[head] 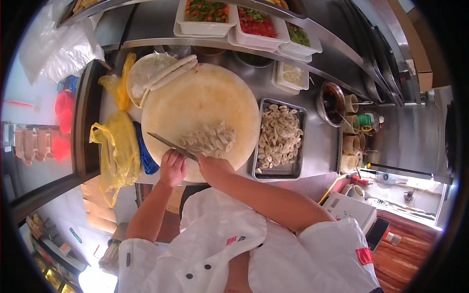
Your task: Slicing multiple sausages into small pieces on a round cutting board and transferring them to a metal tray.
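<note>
My right hand (216, 169) grips the handle end of a kitchen knife (170, 144), whose blade slants up and left over the round cutting board (198, 99). Close against the near side of the blade is my left hand (173, 167), fingers curled; whether it holds something under them is hidden. Beyond the blade, a loose pile of pale food slices (210, 138) lies on the board's near half. Right of the board, a metal tray (253, 172) holds many pale ring-shaped slices (280, 135). Long pale food sticks (174, 71) rest at the board's far left edge, beside a plastic-covered bowl (146, 71).
Yellow plastic bags (119, 146) and a blue bag (144, 150) lie left of the board. White containers of chopped vegetables (207, 27) stand on the shelf behind. A steel bowl of dark sauce (331, 104) and several cups (350, 143) are at right.
</note>
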`<state>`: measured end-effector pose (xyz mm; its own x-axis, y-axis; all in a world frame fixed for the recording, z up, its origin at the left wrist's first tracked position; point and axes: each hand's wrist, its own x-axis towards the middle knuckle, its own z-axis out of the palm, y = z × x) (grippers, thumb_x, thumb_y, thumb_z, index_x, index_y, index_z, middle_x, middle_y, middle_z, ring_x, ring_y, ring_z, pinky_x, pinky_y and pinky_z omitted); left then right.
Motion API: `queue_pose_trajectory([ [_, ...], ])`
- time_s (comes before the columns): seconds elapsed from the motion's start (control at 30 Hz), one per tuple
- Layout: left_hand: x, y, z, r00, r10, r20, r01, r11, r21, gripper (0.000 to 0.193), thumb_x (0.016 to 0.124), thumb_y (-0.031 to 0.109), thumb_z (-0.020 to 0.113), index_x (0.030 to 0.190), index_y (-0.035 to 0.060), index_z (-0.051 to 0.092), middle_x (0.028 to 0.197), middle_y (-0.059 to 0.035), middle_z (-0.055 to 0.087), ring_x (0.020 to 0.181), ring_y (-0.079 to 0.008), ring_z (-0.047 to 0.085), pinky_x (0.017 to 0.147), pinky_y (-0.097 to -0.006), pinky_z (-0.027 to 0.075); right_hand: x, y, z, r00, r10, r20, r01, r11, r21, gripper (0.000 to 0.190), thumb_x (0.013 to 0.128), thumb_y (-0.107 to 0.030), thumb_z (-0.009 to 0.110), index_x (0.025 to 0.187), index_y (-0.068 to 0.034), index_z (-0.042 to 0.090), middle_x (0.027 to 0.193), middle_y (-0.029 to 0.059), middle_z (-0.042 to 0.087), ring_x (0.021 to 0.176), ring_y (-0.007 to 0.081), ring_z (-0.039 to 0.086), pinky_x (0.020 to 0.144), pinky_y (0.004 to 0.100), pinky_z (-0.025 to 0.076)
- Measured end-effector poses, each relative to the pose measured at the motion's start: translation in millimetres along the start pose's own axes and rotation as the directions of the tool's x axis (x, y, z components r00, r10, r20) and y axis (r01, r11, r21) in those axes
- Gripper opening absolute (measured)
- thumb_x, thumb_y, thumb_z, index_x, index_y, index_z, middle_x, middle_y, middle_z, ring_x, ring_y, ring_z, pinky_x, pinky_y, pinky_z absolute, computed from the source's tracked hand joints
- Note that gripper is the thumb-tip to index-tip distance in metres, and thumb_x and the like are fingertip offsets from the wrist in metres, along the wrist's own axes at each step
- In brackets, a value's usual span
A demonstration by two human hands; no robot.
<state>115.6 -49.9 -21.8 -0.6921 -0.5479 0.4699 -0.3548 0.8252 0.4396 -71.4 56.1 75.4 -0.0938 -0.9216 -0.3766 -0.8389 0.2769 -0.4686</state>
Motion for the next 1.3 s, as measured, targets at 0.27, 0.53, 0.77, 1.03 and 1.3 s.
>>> queue_pose_trajectory([
  [0.27,-3,-1,-6,0.998,-0.004,0.062,0.006,1.0,-0.021,0.03,0.081,0.004,0.074,0.112,0.0045,0.072,0.12,-0.0126,0.065,0.116,-0.0371,0.062,0.1,-0.0489,0.054,21,10,-21,0.996,-0.072,0.052,0.07,0.997,0.033,0.026,0.11,-0.027,0.052,0.117,-0.002,0.059,0.09,0.0222,0.078,0.084,0.0428,0.078,0.073,0.0541,0.062],
  [0.53,-16,-8,-3,0.999,-0.026,0.034,0.026,1.0,-0.016,0.038,0.078,0.004,0.073,0.116,0.0049,0.071,0.12,-0.0129,0.064,0.119,-0.0386,0.061,0.104,-0.0497,0.054,-3,-4,-15,0.997,-0.012,0.08,0.014,1.0,-0.021,0.024,0.11,-0.027,0.054,0.111,-0.003,0.057,0.087,0.0213,0.075,0.08,0.0439,0.075,0.072,0.0559,0.06],
  [0.77,-17,-5,-3,0.996,-0.05,0.078,0.053,0.998,-0.043,0.035,0.081,0.003,0.074,0.116,0.0046,0.071,0.12,-0.0134,0.066,0.119,-0.0392,0.062,0.103,-0.0491,0.055,35,0,-3,0.996,-0.062,0.062,0.059,0.997,0.043,0.021,0.108,-0.026,0.056,0.111,-0.004,0.057,0.089,0.0193,0.076,0.084,0.0429,0.075,0.074,0.0559,0.06],
  [1.03,-26,-7,1,0.996,-0.087,-0.001,0.087,0.996,-0.011,0.031,0.083,0.0,0.074,0.113,0.0035,0.07,0.118,-0.0137,0.066,0.114,-0.0396,0.064,0.1,-0.0495,0.057,-10,-12,-24,0.996,-0.038,0.085,0.041,0.999,-0.034,0.019,0.109,-0.023,0.055,0.11,-0.004,0.057,0.088,0.0198,0.076,0.082,0.0432,0.075,0.071,0.0557,0.06],
  [1.3,-14,-4,-3,0.997,-0.081,0.011,0.082,0.993,-0.086,0.025,0.085,0.0,0.074,0.109,0.0027,0.07,0.114,-0.0148,0.067,0.111,-0.04,0.065,0.098,-0.0502,0.057,32,-15,4,0.996,-0.083,-0.033,0.084,0.996,0.026,0.021,0.109,-0.024,0.054,0.109,-0.003,0.057,0.087,0.0223,0.076,0.081,0.0448,0.075,0.07,0.0557,0.06],
])
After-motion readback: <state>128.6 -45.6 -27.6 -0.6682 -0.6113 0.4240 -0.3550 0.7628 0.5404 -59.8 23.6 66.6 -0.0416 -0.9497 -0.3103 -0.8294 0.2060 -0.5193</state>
